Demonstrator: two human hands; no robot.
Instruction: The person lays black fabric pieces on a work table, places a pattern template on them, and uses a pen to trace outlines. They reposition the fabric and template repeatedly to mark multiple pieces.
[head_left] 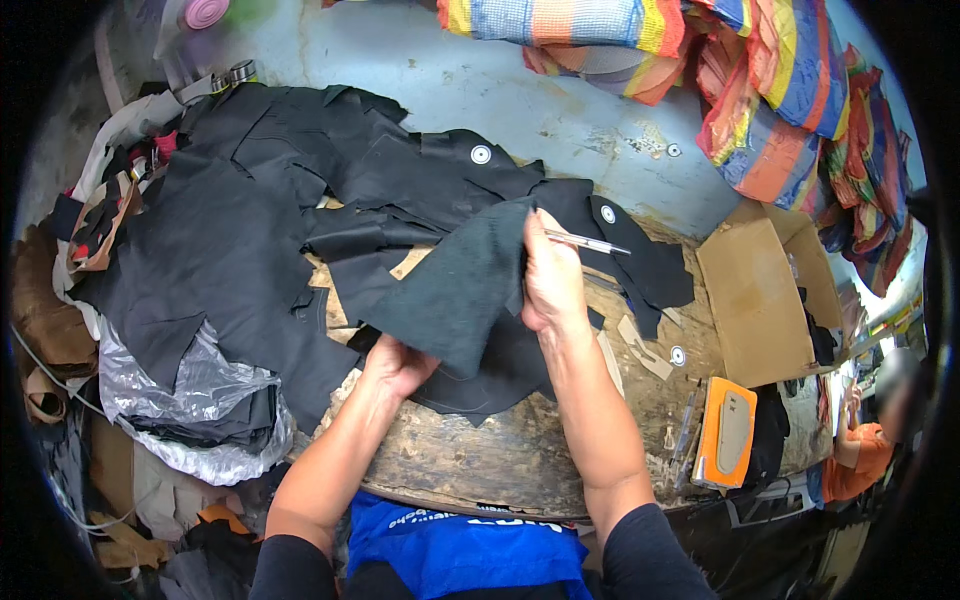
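Observation:
Both hands hold up a piece of dark leather [455, 285] above the wooden table, its fuzzy blackish-green side showing. My left hand [400, 367] grips its lower left edge, with the fingertips hidden behind it. At the upper right corner, my right hand [553, 275] pinches the piece and also carries a silver-white pen [590, 242] that points right. Beneath lies another black piece [470, 395] with a thin pale line near its edge. A large black leather hide [220, 230] with ragged edges spreads over the left and back of the table.
On the right stand an open cardboard box [755, 300] and an orange box [725, 435] with a tan sole-shaped template [735, 430]. Pale pattern pieces [645, 350] lie nearby. A plastic bag [190, 400] hangs at left, striped woven sacks [770, 130] at back right. Another person [865, 445] sits far right.

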